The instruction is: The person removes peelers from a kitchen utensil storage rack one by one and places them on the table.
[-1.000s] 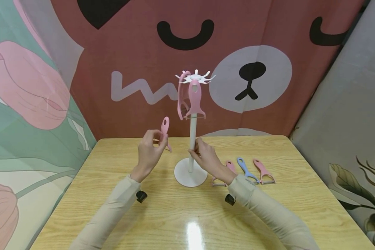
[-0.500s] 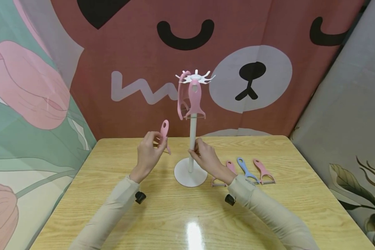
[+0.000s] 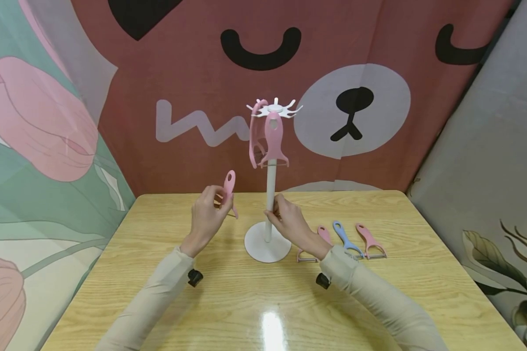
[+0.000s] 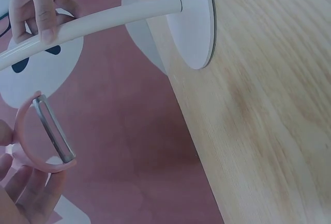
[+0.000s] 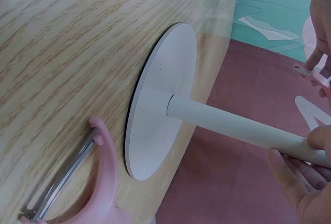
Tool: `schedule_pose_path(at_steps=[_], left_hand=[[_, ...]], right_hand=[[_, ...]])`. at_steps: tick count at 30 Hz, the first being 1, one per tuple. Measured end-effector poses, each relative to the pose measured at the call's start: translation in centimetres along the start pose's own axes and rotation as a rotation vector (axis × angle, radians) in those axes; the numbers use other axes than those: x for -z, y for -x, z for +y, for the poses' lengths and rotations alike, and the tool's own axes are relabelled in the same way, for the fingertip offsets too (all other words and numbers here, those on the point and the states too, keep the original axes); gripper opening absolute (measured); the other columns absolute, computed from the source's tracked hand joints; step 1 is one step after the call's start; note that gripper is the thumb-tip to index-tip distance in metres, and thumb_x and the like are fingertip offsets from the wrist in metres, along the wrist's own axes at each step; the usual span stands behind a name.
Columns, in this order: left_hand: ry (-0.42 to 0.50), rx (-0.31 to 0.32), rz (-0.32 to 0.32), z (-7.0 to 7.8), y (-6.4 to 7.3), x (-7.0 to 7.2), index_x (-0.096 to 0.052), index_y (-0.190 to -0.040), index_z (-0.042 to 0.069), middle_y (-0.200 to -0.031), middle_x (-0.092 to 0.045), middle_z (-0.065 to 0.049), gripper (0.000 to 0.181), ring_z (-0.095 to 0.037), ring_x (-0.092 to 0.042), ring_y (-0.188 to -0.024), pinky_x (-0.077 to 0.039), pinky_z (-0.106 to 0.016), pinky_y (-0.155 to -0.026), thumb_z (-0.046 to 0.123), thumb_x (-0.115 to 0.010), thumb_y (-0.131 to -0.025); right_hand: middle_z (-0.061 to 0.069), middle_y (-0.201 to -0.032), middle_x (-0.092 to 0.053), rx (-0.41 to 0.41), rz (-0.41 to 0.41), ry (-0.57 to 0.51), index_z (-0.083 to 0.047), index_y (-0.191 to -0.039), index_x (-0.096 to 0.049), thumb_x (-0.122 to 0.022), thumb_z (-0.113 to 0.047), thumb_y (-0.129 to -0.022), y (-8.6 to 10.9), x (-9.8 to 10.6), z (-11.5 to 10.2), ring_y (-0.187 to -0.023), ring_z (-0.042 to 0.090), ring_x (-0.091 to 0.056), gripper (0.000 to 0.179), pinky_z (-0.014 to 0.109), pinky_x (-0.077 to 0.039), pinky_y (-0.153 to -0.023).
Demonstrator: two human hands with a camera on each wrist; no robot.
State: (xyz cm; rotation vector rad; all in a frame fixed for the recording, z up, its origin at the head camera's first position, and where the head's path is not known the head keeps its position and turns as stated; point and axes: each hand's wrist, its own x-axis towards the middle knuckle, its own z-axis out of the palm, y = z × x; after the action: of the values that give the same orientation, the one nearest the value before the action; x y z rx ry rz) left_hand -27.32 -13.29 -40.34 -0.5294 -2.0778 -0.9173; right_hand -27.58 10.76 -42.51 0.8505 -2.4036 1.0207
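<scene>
My left hand [image 3: 207, 214] pinches a pink Y-shaped peeler [image 3: 230, 183] by its lower handle, the eyelet end up, left of a white stand. In the left wrist view that peeler's metal blade [image 4: 54, 130] and curved fork face the stand. My right hand [image 3: 292, 222] grips the pole [image 3: 271, 187] of the stand low down, thumb and fingers round it. Two pink peelers hang from the hooks [image 3: 275, 108] at the top: one at the front [image 3: 274, 139], another seen edge-on at its left [image 3: 253, 136]. The round base [image 3: 263, 253] sits flat on the table.
Right of the stand lie a blue peeler [image 3: 344, 238], a pink peeler [image 3: 369, 240] and another pink peeler [image 3: 307, 256] partly hidden by the right forearm. The wooden table [image 3: 246, 312] meets a printed cloth backdrop [image 3: 193, 165] behind.
My left hand and its peeler have sunk slightly and shifted a little left, away from the stand. The right hand and the stand hold still.
</scene>
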Motion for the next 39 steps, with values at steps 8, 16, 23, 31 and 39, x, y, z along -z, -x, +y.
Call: schedule_pose_path(at_steps=[8,16,23,31,39], left_hand=[[-0.027,0.018,-0.028,-0.1,0.2,0.0,-0.064,-0.090,0.001,-0.082,-0.063,-0.010,0.014,-0.025,-0.065,-0.069,-0.053,-0.034,-0.055,0.012,-0.073,-0.089],[-0.064,0.066,-0.079,-0.2,0.5,0.0,-0.064,-0.089,0.002,-0.081,-0.065,-0.009,0.013,-0.024,-0.066,-0.068,-0.051,-0.038,-0.056,0.011,-0.073,-0.088],[-0.082,0.116,-0.144,-0.3,1.1,-0.1,-0.064,-0.091,0.002,-0.084,-0.065,-0.009,0.014,-0.024,-0.066,-0.069,-0.050,-0.041,-0.057,0.011,-0.073,-0.087],[-0.100,0.167,-0.199,-0.4,1.5,-0.1,-0.063,-0.092,0.002,-0.083,-0.064,-0.009,0.015,-0.023,-0.064,-0.068,-0.048,-0.039,-0.056,0.011,-0.073,-0.086],[-0.144,0.234,-0.298,-0.7,1.9,0.0,-0.063,-0.095,0.002,-0.081,-0.066,-0.008,0.020,-0.021,-0.063,-0.068,-0.048,-0.037,-0.056,0.015,-0.074,-0.086]], right_hand=[[0.007,-0.085,-0.063,-0.011,0.001,0.010,0.000,-0.106,-0.053,-0.067,-0.011,-0.096,0.1,0.0,0.0,-0.073,0.015,-0.067,0.020,0.024,-0.055,-0.062],[0.006,-0.085,-0.063,-0.019,-0.002,-0.001,-0.001,-0.106,-0.053,-0.067,-0.010,-0.096,0.1,-0.1,0.0,-0.073,0.015,-0.067,0.019,0.024,-0.055,-0.062],[0.006,-0.084,-0.062,-0.017,0.009,0.007,-0.001,-0.106,-0.053,-0.068,-0.008,-0.094,0.1,-0.1,-0.1,-0.072,0.016,-0.067,0.020,0.026,-0.055,-0.062],[0.006,-0.085,-0.062,-0.022,-0.002,0.008,-0.001,-0.106,-0.053,-0.068,-0.010,-0.095,0.1,-0.1,0.0,-0.073,0.015,-0.067,0.020,0.025,-0.055,-0.062],[0.007,-0.086,-0.062,-0.029,-0.020,0.014,-0.001,-0.107,-0.053,-0.066,-0.013,-0.096,0.2,0.0,-0.1,-0.074,0.015,-0.067,0.021,0.025,-0.055,-0.063]])
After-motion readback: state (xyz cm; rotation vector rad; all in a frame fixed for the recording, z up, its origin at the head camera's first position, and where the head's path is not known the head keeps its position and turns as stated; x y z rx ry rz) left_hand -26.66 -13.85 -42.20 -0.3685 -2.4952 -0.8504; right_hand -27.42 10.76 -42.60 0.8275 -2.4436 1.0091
